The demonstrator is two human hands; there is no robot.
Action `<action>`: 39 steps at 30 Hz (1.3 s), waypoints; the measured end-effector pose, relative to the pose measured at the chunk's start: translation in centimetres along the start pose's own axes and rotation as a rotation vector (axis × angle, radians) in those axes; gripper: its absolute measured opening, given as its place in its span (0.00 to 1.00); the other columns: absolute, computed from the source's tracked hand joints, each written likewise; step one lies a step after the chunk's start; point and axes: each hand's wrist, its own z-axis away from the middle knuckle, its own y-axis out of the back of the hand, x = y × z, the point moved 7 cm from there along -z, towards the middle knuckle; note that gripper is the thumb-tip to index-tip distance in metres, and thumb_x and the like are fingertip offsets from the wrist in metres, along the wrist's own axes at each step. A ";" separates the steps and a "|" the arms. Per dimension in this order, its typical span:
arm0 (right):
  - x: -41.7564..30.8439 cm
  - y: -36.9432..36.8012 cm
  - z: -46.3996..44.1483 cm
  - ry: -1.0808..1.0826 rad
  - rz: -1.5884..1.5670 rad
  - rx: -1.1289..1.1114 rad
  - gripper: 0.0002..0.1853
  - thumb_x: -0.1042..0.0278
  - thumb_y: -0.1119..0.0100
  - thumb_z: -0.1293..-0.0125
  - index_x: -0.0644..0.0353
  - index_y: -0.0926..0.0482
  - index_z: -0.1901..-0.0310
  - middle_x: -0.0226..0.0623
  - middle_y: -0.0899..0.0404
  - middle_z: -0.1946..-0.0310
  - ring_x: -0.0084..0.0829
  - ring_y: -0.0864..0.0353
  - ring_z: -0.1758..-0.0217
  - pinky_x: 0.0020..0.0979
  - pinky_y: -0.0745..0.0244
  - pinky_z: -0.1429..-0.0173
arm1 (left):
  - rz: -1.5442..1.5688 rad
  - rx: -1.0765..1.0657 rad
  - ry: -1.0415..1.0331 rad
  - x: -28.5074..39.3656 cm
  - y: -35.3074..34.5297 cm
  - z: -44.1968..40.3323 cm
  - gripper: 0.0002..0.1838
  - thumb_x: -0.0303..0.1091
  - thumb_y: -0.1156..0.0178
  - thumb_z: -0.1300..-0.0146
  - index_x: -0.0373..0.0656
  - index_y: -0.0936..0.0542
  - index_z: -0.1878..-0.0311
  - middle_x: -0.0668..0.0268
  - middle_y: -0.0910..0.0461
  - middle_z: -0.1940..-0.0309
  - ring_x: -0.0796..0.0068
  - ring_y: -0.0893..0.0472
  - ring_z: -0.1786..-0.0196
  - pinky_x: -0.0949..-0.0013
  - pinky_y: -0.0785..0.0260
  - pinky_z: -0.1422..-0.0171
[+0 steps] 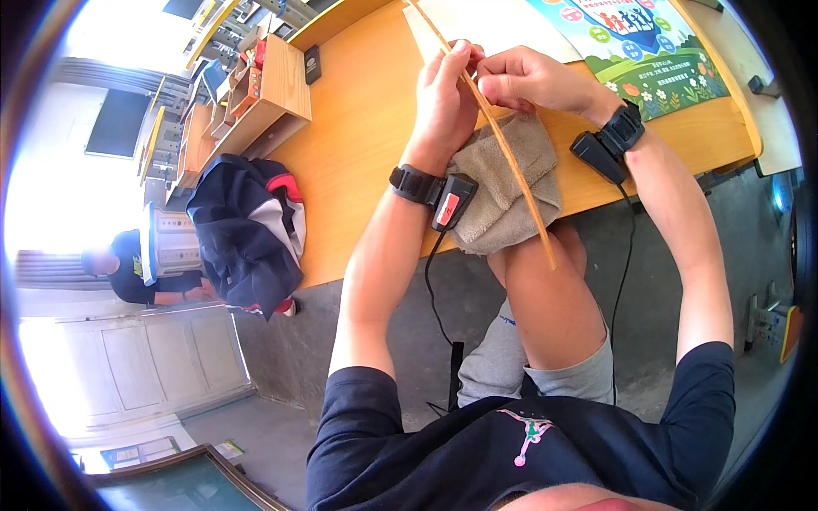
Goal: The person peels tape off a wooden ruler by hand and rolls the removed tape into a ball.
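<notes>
A long thin wooden stick (pixel 509 155) slants from the top of the view down over the desk edge. My left hand (pixel 449 98) is closed round it near its upper part, thumb along the stick. Close beside it, my right hand (pixel 535 79) has its fingers curled in a pinch at the left fingertips; what they hold, if anything, is too small to make out. Beneath the stick and my hands, a folded grey-brown towel (pixel 503 192) lies on the desk edge and hangs partly over it. Both wrists wear black straps with cabled devices.
The wooden desk (pixel 358 162) carries a pale sheet (pixel 520 30) and a colourful green poster (pixel 652 55) at the top. A dark jacket (pixel 243 230) lies at the left edge by a wooden shelf box (pixel 277 89). Another person (pixel 132 268) sits farther left.
</notes>
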 end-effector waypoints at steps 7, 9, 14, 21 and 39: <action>-0.1 -0.3 0.1 0.016 0.112 -0.028 0.18 0.50 0.35 0.31 0.56 0.21 0.70 0.21 0.30 0.82 0.14 0.32 0.81 0.19 0.39 0.76 | -0.105 0.143 -0.137 0.6 0.8 0.0 0.12 0.38 0.43 0.25 0.39 0.23 0.59 0.67 0.22 0.62 0.78 0.24 0.60 0.70 0.27 0.55; 0.3 -0.1 0.1 -0.056 0.073 -0.027 0.17 0.53 0.34 0.31 0.57 0.20 0.70 0.21 0.28 0.82 0.13 0.32 0.81 0.19 0.40 0.76 | -0.116 0.189 -0.142 0.8 0.8 0.1 0.12 0.38 0.42 0.27 0.38 0.24 0.59 0.67 0.23 0.64 0.79 0.25 0.63 0.73 0.29 0.58; 0.3 -0.4 0.2 -0.071 0.039 -0.104 0.14 0.57 0.38 0.29 0.58 0.19 0.69 0.22 0.28 0.82 0.13 0.31 0.81 0.19 0.40 0.76 | -0.143 0.247 -0.138 0.9 0.7 0.2 0.12 0.37 0.40 0.28 0.36 0.25 0.60 0.67 0.23 0.68 0.81 0.26 0.68 0.76 0.32 0.63; 0.0 -0.8 0.3 -0.028 -0.088 -0.168 0.13 0.60 0.41 0.28 0.59 0.20 0.69 0.23 0.25 0.77 0.12 0.33 0.80 0.17 0.39 0.74 | -0.132 0.193 -0.093 0.4 1.0 -0.1 0.17 0.39 0.47 0.27 0.33 0.24 0.50 0.62 0.24 0.60 0.74 0.23 0.58 0.69 0.27 0.53; -0.8 -1.0 0.5 -0.041 -0.083 -0.127 0.14 0.60 0.42 0.33 0.59 0.25 0.73 0.27 0.25 0.75 0.13 0.35 0.80 0.18 0.40 0.73 | -0.165 0.036 0.005 -0.2 -0.4 -0.2 0.34 0.51 0.62 0.26 0.29 0.33 0.32 0.49 0.25 0.45 0.59 0.21 0.46 0.60 0.26 0.41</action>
